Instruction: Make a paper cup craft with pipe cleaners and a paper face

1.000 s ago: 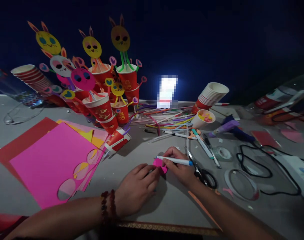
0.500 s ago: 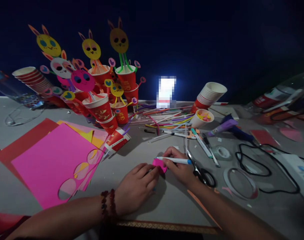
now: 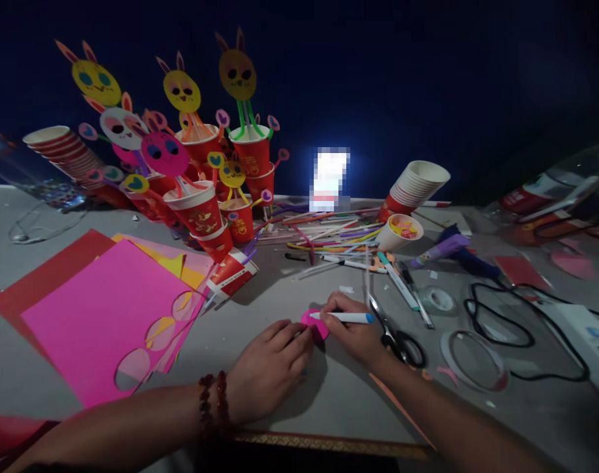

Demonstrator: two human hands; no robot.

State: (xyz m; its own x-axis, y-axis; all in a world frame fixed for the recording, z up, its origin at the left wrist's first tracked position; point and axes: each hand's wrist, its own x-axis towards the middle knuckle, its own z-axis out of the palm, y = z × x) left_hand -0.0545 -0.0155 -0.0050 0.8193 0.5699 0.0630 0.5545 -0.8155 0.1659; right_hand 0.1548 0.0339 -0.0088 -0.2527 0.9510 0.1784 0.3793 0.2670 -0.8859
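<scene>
A small round piece of bright pink paper lies on the grey table in front of me. My left hand holds its left edge down with the fingertips, the fingers close together and bent. In my right hand is a white marker with a blue end, gripped like a pen. Its tip meets the upper part of the pink circle, and my fingers rest against the paper's right edge. Just right of that hand lie black-handled scissors, partly hidden by it.
Large coloured paper sheets lie at left. Behind them stand red paper cups with rabbit-faced paper figures. Drinking straws, stacked cups and a bright blurred screen are farther back. Tape rolls and a black cord lie at right.
The marker tip has moved from the pink circle's upper edge down onto its surface. My left hand stays in place on the paper. The view has shifted slightly.
</scene>
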